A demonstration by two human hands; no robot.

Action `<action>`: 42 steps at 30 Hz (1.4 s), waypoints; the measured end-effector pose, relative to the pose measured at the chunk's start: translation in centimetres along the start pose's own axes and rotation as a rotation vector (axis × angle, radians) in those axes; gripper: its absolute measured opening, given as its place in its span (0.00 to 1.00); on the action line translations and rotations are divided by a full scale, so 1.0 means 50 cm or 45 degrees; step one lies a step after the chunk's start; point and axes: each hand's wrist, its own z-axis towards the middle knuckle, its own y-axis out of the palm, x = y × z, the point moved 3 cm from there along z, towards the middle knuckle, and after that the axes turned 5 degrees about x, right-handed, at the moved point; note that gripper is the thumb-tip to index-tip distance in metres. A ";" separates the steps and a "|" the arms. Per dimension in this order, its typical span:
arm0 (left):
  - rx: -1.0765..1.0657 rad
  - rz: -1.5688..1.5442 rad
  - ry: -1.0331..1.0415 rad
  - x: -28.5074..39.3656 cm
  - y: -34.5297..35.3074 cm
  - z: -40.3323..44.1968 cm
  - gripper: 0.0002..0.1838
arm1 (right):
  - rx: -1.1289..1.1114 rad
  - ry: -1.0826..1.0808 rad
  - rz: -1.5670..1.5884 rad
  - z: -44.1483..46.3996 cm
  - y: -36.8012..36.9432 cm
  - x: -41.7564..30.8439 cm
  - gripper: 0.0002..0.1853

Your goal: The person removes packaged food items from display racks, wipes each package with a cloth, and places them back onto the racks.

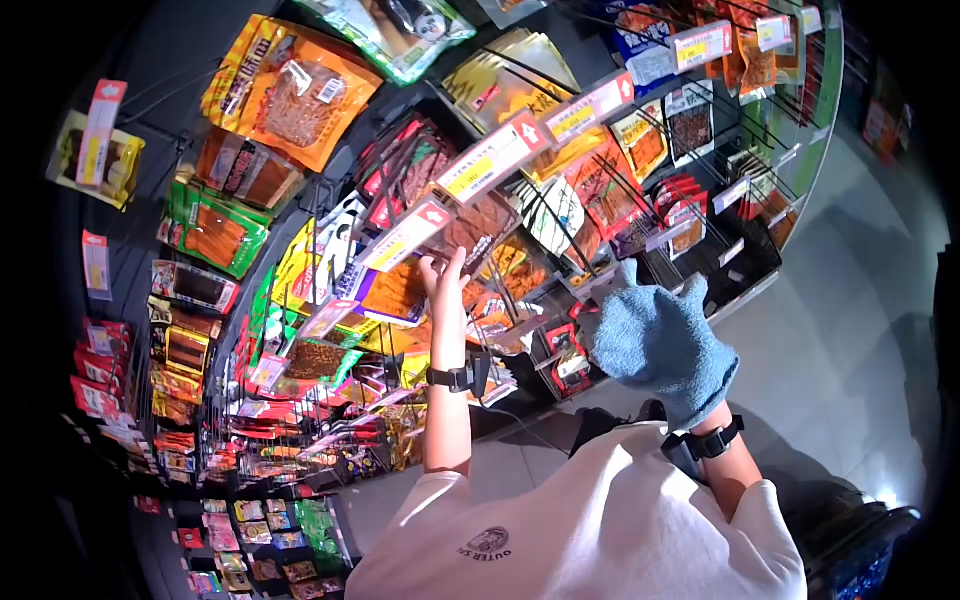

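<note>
My left hand (446, 285) is bare and reaches up to the hanging snack packets, its thumb and a finger apart. Its fingertips are at the lower edge of a brown snack packet (478, 228), just below a price tag (403, 236); whether they touch it I cannot tell. An orange snack packet with a purple border (393, 292) hangs just left of the hand. A fuzzy blue cleaning glove (655, 340) covers my right hand (668, 350). Its finger parts are spread, nothing shows held in it, and it is in front of the lower shelf edge.
Curved racks carry several rows of snack packets on black wire hooks. Long price tags (488, 157) stick out on the hook ends. A green-edged shelf end (822, 150) stands at the right, beside the grey tiled floor (840, 330). More packets (250, 530) hang at the lower left.
</note>
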 end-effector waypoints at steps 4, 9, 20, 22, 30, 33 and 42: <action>0.036 0.053 -0.034 -0.032 0.012 -0.020 0.22 | -0.008 0.002 0.008 -0.027 -0.010 0.003 0.41; -0.005 0.185 -0.196 0.002 0.037 -0.066 0.29 | 0.165 -0.245 -0.233 -0.035 -0.047 -0.010 0.32; -0.252 0.090 0.013 -0.026 0.091 0.000 0.16 | 0.142 -0.237 -0.159 -0.049 -0.054 -0.019 0.28; -0.199 0.063 0.019 -0.030 0.100 0.009 0.14 | 0.039 -0.258 -0.238 -0.056 -0.039 -0.026 0.25; -0.272 -0.320 0.092 -0.027 0.107 0.019 0.17 | -0.023 -0.076 -0.028 -0.064 -0.029 -0.039 0.24; -0.225 -0.358 0.096 -0.001 0.118 -0.030 0.22 | -0.049 -0.137 -0.271 -0.065 -0.041 -0.033 0.24; -0.206 -0.417 0.309 0.090 0.102 -0.135 0.18 | -0.113 -0.426 -1.547 -0.079 -0.030 -0.026 0.22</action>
